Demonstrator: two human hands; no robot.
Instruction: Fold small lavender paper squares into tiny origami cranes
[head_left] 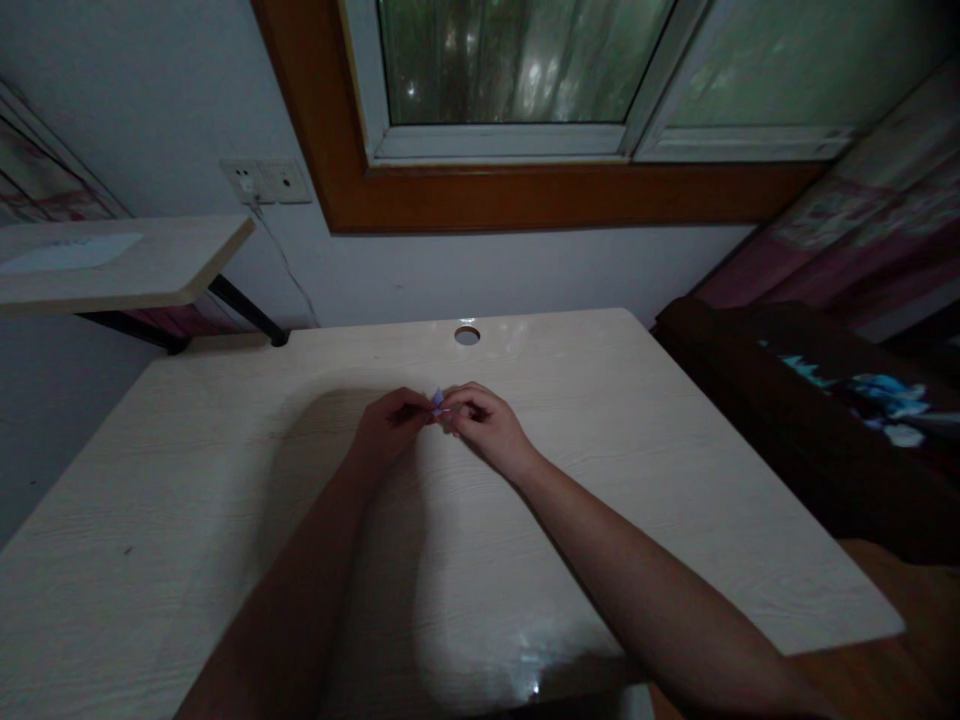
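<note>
Over the middle of the pale wood-grain desk [600,400], my two hands meet around a small purple folded piece [438,398] that looks like paper. My left hand [390,422] pinches it from the left with thumb and forefinger. From the other side, my right hand [486,420] grips it between thumb and fingers. A pointed tip sticks up between the fingertips, while the rest is mostly covered by my fingers. Its exact shape is too small to make out.
A round cable hole [467,336] lies near the desk's back edge. At the left stands a raised shelf [172,260] on black legs, with a white sheet [71,252] on it. A dark bed or couch [787,420] borders the right. Behind are a wall socket [264,182] and window [517,145].
</note>
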